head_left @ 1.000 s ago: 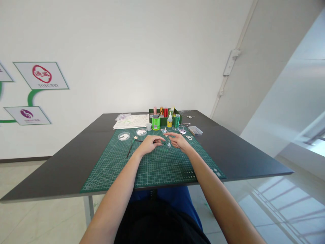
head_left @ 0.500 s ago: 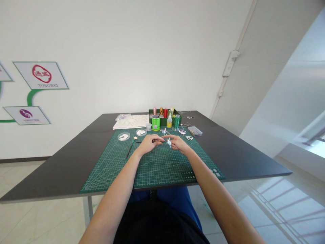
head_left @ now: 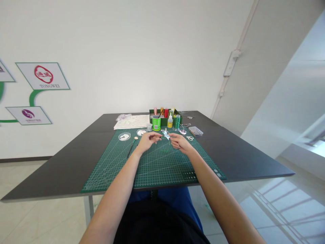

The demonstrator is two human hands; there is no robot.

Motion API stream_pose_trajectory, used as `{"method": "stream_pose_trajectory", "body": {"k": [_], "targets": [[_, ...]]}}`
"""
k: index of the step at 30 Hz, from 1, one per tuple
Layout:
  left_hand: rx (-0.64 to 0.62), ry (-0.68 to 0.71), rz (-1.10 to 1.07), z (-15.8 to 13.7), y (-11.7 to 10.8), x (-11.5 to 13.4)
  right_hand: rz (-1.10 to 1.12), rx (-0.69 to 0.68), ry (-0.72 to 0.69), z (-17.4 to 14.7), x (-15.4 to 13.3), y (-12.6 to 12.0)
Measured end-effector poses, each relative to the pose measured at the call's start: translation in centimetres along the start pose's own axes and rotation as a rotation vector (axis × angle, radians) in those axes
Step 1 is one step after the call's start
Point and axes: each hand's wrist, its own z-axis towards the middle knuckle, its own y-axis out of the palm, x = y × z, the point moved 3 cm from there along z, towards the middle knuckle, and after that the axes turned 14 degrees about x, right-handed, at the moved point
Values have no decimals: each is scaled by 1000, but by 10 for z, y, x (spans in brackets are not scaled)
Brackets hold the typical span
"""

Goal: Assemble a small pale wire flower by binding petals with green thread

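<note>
Over the green cutting mat (head_left: 152, 169), my left hand (head_left: 148, 141) is closed in a pinch on the thin dark stem of a small pale-blue flower (head_left: 166, 136). The fingers of my right hand (head_left: 179, 143) are pinched at the flower's right edge, where a petal meets the fingertips. The flower sits between the two hands, above the mat; its finer details are too small to make out. To the left lies a dark stick with a green upper part and a pale flower head (head_left: 136, 138). Beside it are two shallow clear dishes with white pieces, a near dish (head_left: 124, 136) and a far dish (head_left: 141, 132).
Behind my hands stand a bright green can (head_left: 156, 123), a yellow glue bottle (head_left: 170, 121), a green thread spool (head_left: 177, 121) and a dark green box (head_left: 180, 115) of spools. Scissors (head_left: 189, 138) and a clear plastic case (head_left: 195, 131) lie right; white sheets (head_left: 132, 122) lie back left.
The flower has moved slightly up and left and turned between my hands. My right index finger has drawn back from the left hand into a pinch at the petals.
</note>
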Motion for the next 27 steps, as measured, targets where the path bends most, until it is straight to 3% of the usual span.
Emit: {"method": "stream_pose_trajectory", "body": {"k": [12, 21, 27], "targets": [[241, -128, -175, 2, -12, 5, 41, 225, 46, 15, 11, -26], [416, -144, -224, 3, -18, 4, -12, 205, 47, 13, 9, -23], [544, -135, -204, 5, -26, 0, -64, 55, 65, 10, 8, -16]]}}
